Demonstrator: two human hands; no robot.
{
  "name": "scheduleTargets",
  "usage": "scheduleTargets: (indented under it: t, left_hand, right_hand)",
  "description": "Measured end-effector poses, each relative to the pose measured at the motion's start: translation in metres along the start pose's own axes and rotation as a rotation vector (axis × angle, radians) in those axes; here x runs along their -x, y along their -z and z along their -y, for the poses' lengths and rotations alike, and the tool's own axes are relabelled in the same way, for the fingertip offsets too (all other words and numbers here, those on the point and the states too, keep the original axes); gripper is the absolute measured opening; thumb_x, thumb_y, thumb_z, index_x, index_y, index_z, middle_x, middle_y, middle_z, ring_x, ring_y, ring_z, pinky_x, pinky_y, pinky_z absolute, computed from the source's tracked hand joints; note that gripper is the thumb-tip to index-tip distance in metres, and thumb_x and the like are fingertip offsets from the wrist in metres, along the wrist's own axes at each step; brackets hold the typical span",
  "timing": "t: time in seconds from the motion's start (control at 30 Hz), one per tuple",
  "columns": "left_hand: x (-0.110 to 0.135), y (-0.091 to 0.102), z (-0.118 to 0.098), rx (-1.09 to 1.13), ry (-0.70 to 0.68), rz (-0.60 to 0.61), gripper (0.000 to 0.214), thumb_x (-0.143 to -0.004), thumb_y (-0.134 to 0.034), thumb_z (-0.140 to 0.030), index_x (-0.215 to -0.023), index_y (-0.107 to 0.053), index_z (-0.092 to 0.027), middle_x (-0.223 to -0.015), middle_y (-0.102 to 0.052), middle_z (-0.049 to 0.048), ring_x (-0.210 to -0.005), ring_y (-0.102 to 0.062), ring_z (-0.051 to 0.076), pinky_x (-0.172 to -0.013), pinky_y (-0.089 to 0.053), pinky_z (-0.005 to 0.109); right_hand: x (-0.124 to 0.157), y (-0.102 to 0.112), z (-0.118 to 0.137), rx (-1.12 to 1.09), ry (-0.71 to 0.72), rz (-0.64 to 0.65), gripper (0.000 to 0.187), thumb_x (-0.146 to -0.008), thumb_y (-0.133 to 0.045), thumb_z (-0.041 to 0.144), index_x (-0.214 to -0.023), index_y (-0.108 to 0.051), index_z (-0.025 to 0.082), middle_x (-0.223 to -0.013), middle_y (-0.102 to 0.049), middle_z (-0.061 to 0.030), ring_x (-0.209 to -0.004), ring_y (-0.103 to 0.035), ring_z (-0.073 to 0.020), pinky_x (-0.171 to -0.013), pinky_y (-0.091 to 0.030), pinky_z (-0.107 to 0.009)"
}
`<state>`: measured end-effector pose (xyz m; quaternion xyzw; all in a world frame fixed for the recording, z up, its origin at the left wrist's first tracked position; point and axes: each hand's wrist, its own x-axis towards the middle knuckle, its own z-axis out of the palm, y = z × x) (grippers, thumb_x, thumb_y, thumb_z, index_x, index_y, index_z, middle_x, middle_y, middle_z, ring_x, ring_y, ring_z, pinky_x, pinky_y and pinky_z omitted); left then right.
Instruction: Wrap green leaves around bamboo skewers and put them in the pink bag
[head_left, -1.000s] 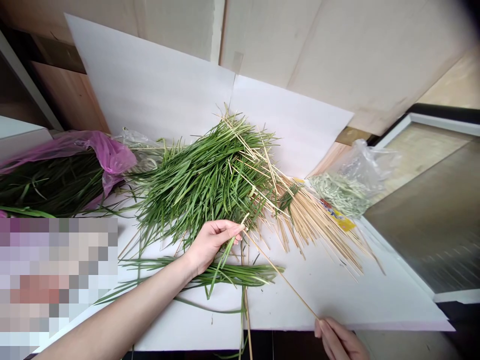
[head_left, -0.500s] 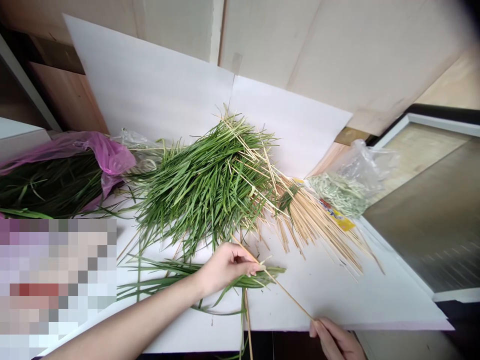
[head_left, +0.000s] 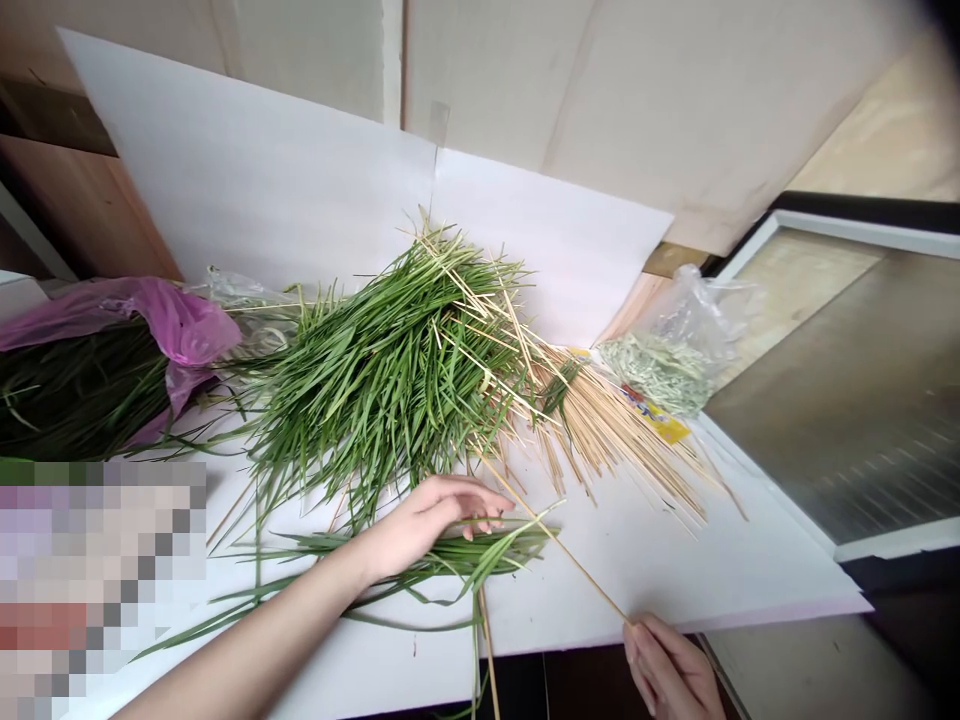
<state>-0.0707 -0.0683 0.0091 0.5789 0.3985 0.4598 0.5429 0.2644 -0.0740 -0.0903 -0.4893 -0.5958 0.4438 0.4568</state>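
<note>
My right hand (head_left: 671, 665) pinches the lower end of a thin bamboo skewer (head_left: 589, 572), which slants up and left toward the big pile. A green chive (head_left: 504, 552) meets the skewer partway along, its pale end poking past it; whether it is pierced I cannot tell. My left hand (head_left: 454, 508) is beside the skewer, over a small bunch of loose chives (head_left: 442, 555), with its fingers loosely bent and apart and nothing gripped in them. Behind it rises a large heap of chives (head_left: 375, 370), with skewer ends sticking out on its right side.
Many bare skewers (head_left: 630, 440) fan out right of the heap. Beyond them stands a clear plastic bag (head_left: 667, 350) with pale green strips. A pink bag (head_left: 180, 320) of dark leaves is on the left. Another skewer (head_left: 489, 650) crosses the front edge of the white table (head_left: 720, 560).
My left hand has let go of the skewer and chive and moved slightly left. The chive now lies across the skewer. The whole view has shifted, with things appearing further left.
</note>
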Motion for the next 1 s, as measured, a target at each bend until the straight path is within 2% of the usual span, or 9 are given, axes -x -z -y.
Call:
scheduleTargets:
  t: [0.1, 0.17, 0.33, 0.4, 0.47, 0.63, 0.8, 0.93, 1.0]
  left_hand:
    - [-0.005, 0.001, 0.007, -0.181, -0.05, -0.14, 0.036, -0.099, -0.047, -0.038, -0.102, -0.078, -0.019, -0.09, -0.073, 0.0077, -0.084, -0.064, 0.021, -0.081, -0.049, 0.031]
    - [-0.01, -0.002, 0.011, -0.42, -0.155, -0.148, 0.032, -0.099, -0.049, -0.035, -0.102, -0.077, -0.021, -0.092, -0.073, 0.0078, -0.089, -0.064, 0.022, -0.087, -0.047, 0.032]
    - [-0.024, -0.011, 0.016, -0.775, -0.292, 0.179, 0.029, -0.099, -0.05, -0.025, -0.112, -0.076, -0.026, -0.11, -0.073, 0.0094, -0.105, -0.063, 0.024, -0.098, -0.044, 0.036]
    - [-0.027, -0.012, 0.017, -0.84, -0.291, 0.232, 0.023, -0.097, -0.056, -0.027, -0.107, -0.077, -0.025, -0.104, -0.073, 0.0083, -0.101, -0.064, 0.024, -0.096, -0.045, 0.036]
    - [-0.03, -0.013, 0.017, -0.899, -0.289, 0.21, 0.017, -0.093, -0.062, -0.03, -0.098, -0.077, -0.023, -0.094, -0.073, 0.0077, -0.096, -0.064, 0.025, -0.092, -0.046, 0.036]
    - [-0.031, -0.012, 0.017, -0.873, -0.208, 0.107, 0.006, -0.083, -0.071, -0.021, -0.077, -0.07, -0.02, -0.079, -0.068, 0.0041, -0.083, -0.063, 0.022, -0.08, -0.046, 0.033]
    - [-0.027, -0.004, 0.017, -0.585, -0.095, 0.049, 0.016, -0.077, -0.06, -0.006, -0.086, -0.065, -0.019, -0.083, -0.067, 0.0014, -0.072, -0.061, 0.015, -0.065, -0.045, 0.024]
    - [-0.018, -0.004, 0.015, -0.723, -0.192, 0.098, 0.034, -0.079, -0.062, -0.009, -0.11, -0.068, -0.022, -0.102, -0.069, 0.0056, -0.099, -0.062, 0.023, -0.087, -0.047, 0.034]
    - [-0.013, -0.007, 0.015, -0.881, -0.299, 0.169, 0.044, -0.082, -0.064, -0.015, -0.123, -0.066, -0.028, -0.115, -0.068, 0.007, -0.115, -0.055, 0.029, -0.102, -0.038, 0.044]
  right_hand:
    - [0.0, -0.002, -0.001, -0.003, -0.011, -0.015, 0.056, -0.088, -0.069, 0.067, -0.06, -0.056, 0.02, -0.048, -0.032, 0.0058, -0.042, -0.028, -0.0127, -0.041, -0.032, -0.024]
    - [-0.001, -0.002, -0.001, -0.007, -0.024, 0.004, 0.054, -0.09, -0.067, 0.065, -0.062, -0.056, 0.02, -0.05, -0.032, 0.0058, -0.043, -0.028, -0.0128, -0.042, -0.029, -0.024]
    - [-0.002, -0.002, 0.003, -0.036, -0.038, 0.119, 0.051, -0.099, -0.059, 0.058, -0.065, -0.053, 0.02, -0.052, -0.027, 0.0072, -0.045, -0.022, -0.0118, -0.047, -0.019, -0.026]
    - [-0.003, -0.004, 0.007, -0.037, -0.049, 0.111, 0.052, -0.099, -0.057, 0.06, -0.065, -0.051, 0.02, -0.05, -0.024, 0.008, -0.045, -0.018, -0.0116, -0.048, -0.018, -0.026]
    - [-0.002, -0.006, 0.011, -0.037, -0.062, 0.102, 0.053, -0.098, -0.057, 0.062, -0.065, -0.051, 0.02, -0.05, -0.023, 0.0081, -0.045, -0.016, -0.0117, -0.048, -0.016, -0.026]
    - [-0.002, -0.008, 0.01, -0.057, -0.053, 0.101, 0.052, -0.099, -0.057, 0.06, -0.066, -0.051, 0.02, -0.051, -0.023, 0.0084, -0.045, -0.016, -0.0114, -0.049, -0.015, -0.027]
    - [-0.001, -0.004, 0.0, -0.088, -0.06, 0.096, 0.049, -0.101, -0.059, 0.056, -0.068, -0.054, 0.019, -0.056, -0.028, 0.007, -0.047, -0.021, -0.0115, -0.048, -0.019, -0.026]
    - [0.002, 0.002, -0.012, -0.08, -0.057, 0.099, 0.046, -0.101, -0.061, 0.053, -0.07, -0.057, 0.019, -0.056, -0.03, 0.0068, -0.047, -0.023, -0.0119, -0.048, -0.022, -0.027]
    - [0.004, 0.007, -0.02, -0.087, -0.052, 0.098, 0.044, -0.1, -0.064, 0.052, -0.071, -0.058, 0.019, -0.054, -0.029, 0.007, -0.048, -0.024, -0.0124, -0.049, -0.023, -0.027]
